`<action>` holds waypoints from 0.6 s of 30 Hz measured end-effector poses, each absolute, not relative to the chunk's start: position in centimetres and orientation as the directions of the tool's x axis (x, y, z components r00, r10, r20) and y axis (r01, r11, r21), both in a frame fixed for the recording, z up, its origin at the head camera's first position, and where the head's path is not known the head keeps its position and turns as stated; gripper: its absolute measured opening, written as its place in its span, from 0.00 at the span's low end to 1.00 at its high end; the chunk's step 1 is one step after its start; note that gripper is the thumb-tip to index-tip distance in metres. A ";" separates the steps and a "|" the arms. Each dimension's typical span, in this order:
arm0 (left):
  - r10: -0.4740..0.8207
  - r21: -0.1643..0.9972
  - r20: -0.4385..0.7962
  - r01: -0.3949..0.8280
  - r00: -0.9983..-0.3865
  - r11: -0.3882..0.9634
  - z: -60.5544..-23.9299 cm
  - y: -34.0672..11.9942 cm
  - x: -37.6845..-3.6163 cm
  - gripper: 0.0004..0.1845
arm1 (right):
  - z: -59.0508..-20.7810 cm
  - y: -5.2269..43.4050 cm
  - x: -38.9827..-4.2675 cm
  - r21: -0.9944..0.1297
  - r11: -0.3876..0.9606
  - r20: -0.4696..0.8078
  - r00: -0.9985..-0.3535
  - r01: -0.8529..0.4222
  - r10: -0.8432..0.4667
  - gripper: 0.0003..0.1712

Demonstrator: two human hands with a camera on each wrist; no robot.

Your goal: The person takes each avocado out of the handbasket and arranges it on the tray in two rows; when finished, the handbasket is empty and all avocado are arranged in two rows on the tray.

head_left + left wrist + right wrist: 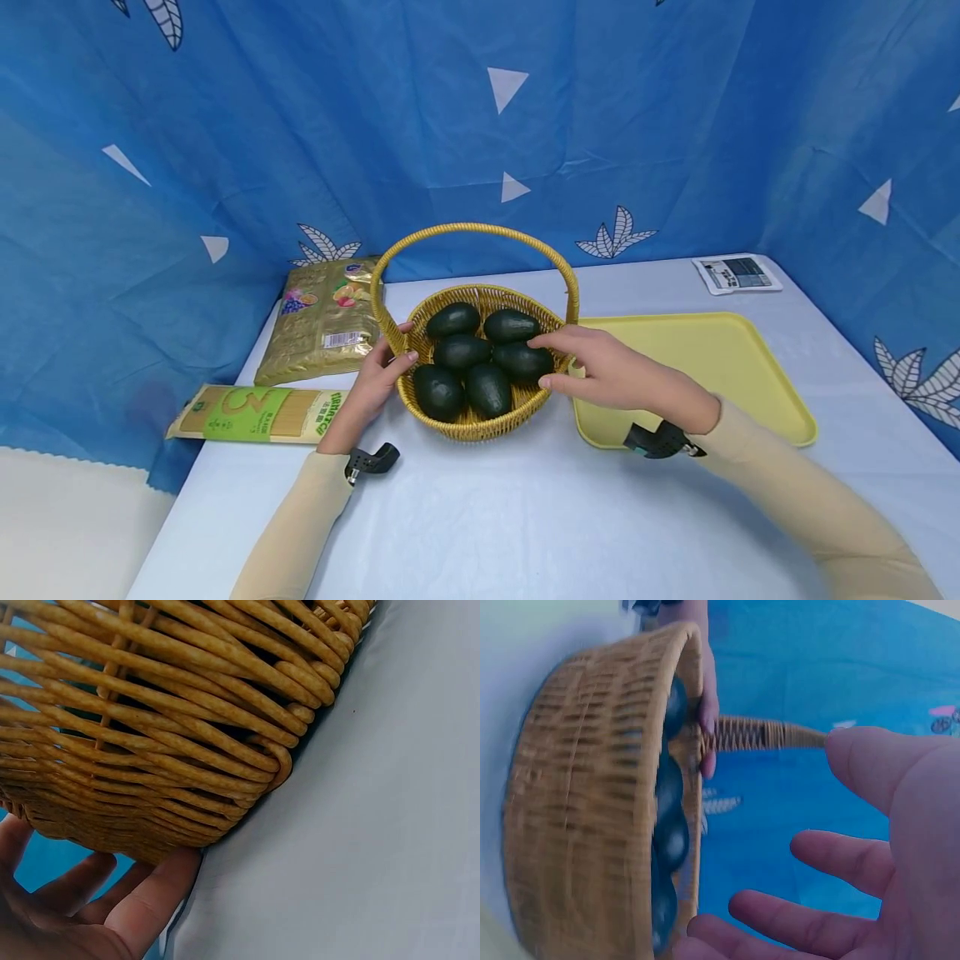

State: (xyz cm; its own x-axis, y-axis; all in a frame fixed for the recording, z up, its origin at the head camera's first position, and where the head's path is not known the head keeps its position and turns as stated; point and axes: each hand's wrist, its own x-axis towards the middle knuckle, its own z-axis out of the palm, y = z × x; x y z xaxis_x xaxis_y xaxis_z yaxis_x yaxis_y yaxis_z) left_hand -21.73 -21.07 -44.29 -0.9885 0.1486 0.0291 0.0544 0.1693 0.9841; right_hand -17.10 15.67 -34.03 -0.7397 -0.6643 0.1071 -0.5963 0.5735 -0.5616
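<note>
The left hand (375, 385) rests against the left rim of the round woven yellow wicker basket (480, 421), fingers curled on its rim beside the foot of the arched handle; the left wrist view shows the fingers (142, 900) under the basket's woven side. The right hand (611, 371) reaches over the basket's right rim with fingers spread and relaxed, holding nothing, its fingertips at one of the dark green avocados (522, 360). Six avocados lie in the basket, which stands on the pale blue tabletop (487, 517), near the middle. Just right of it lies a flat yellow plastic tray (720, 367). To the left lie a golden snack bag (324, 329) and a green-labelled pack of spaghetti (255, 414).
</note>
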 end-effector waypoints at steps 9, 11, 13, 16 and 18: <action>0.143 0.987 0.030 0.052 -0.989 0.153 -44.3 -21.1 -21.7 0.30 | -35.2 11.8 -18.7 -0.494 0.609 0.069 -0.726 -0.621 -0.684 0.30; 0.145 0.988 0.029 0.051 -0.989 0.147 -44.4 -21.1 -21.7 0.30 | -35.5 11.3 -19.0 -0.474 0.628 0.052 -0.732 -0.617 -0.680 0.29; 0.146 0.989 0.027 0.048 -0.989 0.142 -44.4 -21.0 -21.8 0.31 | -35.7 11.0 -19.4 -0.453 0.648 0.029 -0.737 -0.612 -0.676 0.28; 0.143 0.989 0.028 0.048 -0.989 0.137 -44.3 -21.0 -21.7 0.31 | -35.9 10.6 -19.9 -0.426 0.676 -0.025 -0.739 -0.601 -0.673 0.24; 0.138 0.990 0.030 0.049 -0.990 0.135 -44.3 -21.0 -21.7 0.31 | -35.9 10.3 -20.3 -0.405 0.688 -0.061 -0.733 -0.602 -0.678 0.22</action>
State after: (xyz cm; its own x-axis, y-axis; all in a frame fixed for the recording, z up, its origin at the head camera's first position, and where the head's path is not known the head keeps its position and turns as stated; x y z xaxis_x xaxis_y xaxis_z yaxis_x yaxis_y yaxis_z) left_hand -21.70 -21.03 -44.33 -0.9900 0.1381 0.0301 0.0490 0.1350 0.9896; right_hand -20.32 10.32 -35.91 -0.7330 -0.6775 -0.0607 -0.6025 0.6881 -0.4045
